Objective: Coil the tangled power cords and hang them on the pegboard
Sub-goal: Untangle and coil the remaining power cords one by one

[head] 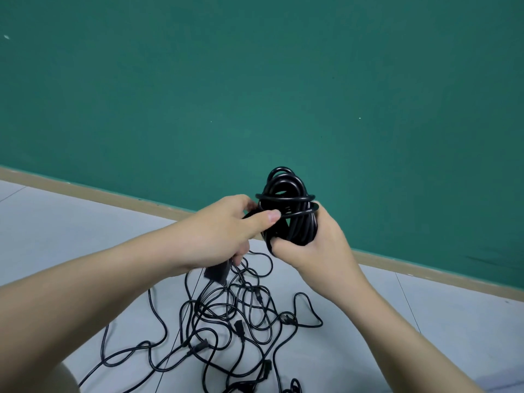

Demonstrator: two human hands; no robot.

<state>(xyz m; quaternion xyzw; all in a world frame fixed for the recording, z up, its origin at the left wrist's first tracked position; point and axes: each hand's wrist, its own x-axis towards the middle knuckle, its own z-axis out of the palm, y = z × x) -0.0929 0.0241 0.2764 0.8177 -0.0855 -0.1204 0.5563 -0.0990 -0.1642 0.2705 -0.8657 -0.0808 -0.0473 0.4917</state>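
I am gripping the coiled cord point(286, 205) upright in my right hand point(309, 251). My left hand point(226, 231) is pinching its loose end just beside, wrapping across the bundle's upright axis.

Two bare forearms reach in from the lower edge of the head view, with no sleeves, watch, bracelets or gloves on them. The left hand point(224, 234) and the right hand point(314, 251) wear no rings on the fingers that show. The left thumbnail point(273, 215) is short and unpainted. No clothing shows clearly.
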